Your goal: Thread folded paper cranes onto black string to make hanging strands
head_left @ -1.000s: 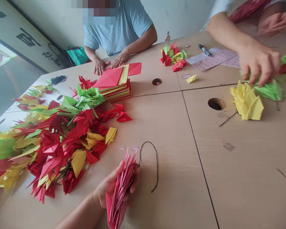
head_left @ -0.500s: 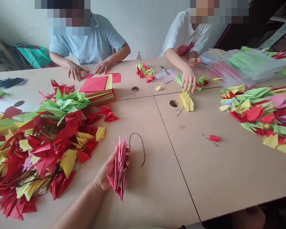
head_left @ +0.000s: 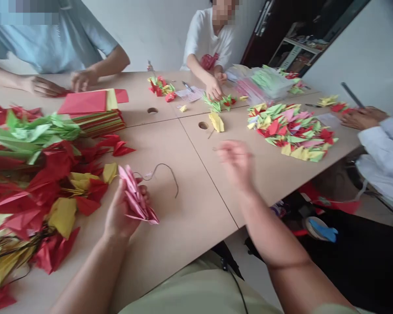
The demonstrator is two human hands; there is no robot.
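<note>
My left hand (head_left: pixel 122 209) is closed around a bundle of pink folded paper cranes (head_left: pixel 137 194), layers pressed together, held just above the table. A thin black cord (head_left: pixel 166 165) trails from the bundle and curls on the tabletop. My right hand (head_left: pixel 237 161) is over the table to the right, smeared by motion, its fingers drawn together. Something thin shows at its fingertips, too blurred to name. Beyond that hand lies a yellow folded paper piece (head_left: pixel 216 122), with a dark thin strand beside it.
On the left spreads a heap of red, yellow and green paper cranes (head_left: pixel 49 174), beside a stack of coloured paper (head_left: pixel 98 117). Another pile of cranes (head_left: pixel 291 131) lies right. Co-workers' hands (head_left: pixel 85 78) (head_left: pixel 214 88) (head_left: pixel 363 117) are around the table (head_left: pixel 183 183).
My view has swung right, showing another person at the table's right side. My right hand has come into sight over the table. My left hand still holds the pink bundle, now tilted.
</note>
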